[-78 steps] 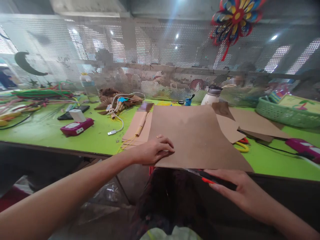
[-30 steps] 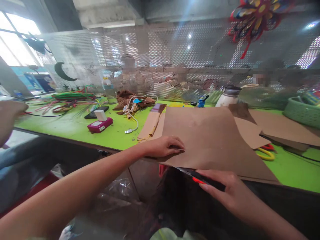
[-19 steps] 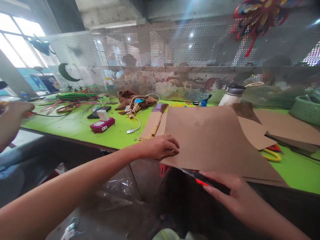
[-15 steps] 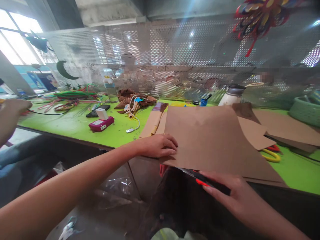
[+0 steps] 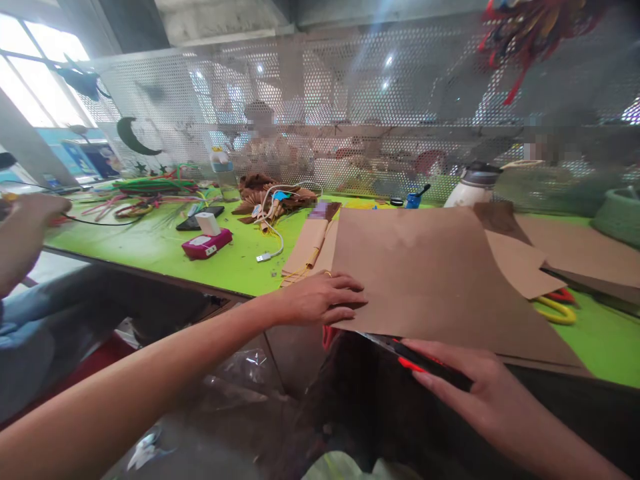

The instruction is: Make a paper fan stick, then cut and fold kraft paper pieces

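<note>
A large sheet of brown kraft paper (image 5: 420,267) lies at the table's front edge, its near edge reaching over. My left hand (image 5: 330,300) presses on its left front corner, palm down with fingers stretched out and holding nothing. My right hand (image 5: 465,380) is closed around a black and red utility knife (image 5: 435,367), low at the paper's front edge. The thin metal blade points left along that edge; its tip is partly hidden by the paper. Left of the sheet lie folded brown paper pieces (image 5: 306,247) with yellow string.
A magenta power strip (image 5: 207,245), white cable (image 5: 273,255) and brown crumpled bundle (image 5: 273,197) lie on the green table (image 5: 250,280). Yellow-handled scissors (image 5: 557,312), more brown paper (image 5: 580,250) and a white flask (image 5: 473,187) are right. Another person's hand (image 5: 30,227) is far left.
The view has shifted slightly, moving the table things a little to the right. My left hand's fingers look more spread on the paper. The knife stays at the front edge.
</note>
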A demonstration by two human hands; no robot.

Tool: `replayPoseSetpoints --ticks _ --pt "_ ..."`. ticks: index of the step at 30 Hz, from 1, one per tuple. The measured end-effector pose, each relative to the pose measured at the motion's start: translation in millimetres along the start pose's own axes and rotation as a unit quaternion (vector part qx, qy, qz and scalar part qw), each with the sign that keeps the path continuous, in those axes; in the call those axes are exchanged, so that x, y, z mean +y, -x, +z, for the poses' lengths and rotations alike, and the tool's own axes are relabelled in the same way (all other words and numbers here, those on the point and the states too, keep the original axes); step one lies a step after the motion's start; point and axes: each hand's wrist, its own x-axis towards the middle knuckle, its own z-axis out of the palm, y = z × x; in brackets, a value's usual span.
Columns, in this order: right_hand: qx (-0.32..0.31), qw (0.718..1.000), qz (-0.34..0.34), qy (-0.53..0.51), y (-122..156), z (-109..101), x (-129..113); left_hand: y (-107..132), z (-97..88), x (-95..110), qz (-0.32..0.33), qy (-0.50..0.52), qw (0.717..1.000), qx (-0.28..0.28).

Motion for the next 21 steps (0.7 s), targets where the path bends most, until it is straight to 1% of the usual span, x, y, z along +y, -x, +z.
replayPoseSetpoints --ticks 5,8,12,17,21 --pt "0.001 1.0 0.004 0.016 -0.2 -1.1 -1.1 -1.5 -2.4 -5.0 0.0 0.024 1.0 -0.011" --pt "0.0 1.0 -0.001 0.021 0.0 -2.3 -2.0 -1.4 -1.7 -5.2 -0.004 0.024 1.0 -0.005" --pt "0.021 0.999 -0.013 0.03 1.4 -3.7 0.4 -0.4 0.2 -4.9 -0.011 0.038 0.999 0.006" --pt "0.027 0.998 -0.033 0.047 2.4 0.2 5.9 -0.3 1.7 -5.3 -0.01 0.044 0.999 0.007" --pt "0.03 0.997 -0.029 0.057 0.0 3.6 2.7 0.2 2.7 -5.9 -0.013 0.032 0.999 0.003"
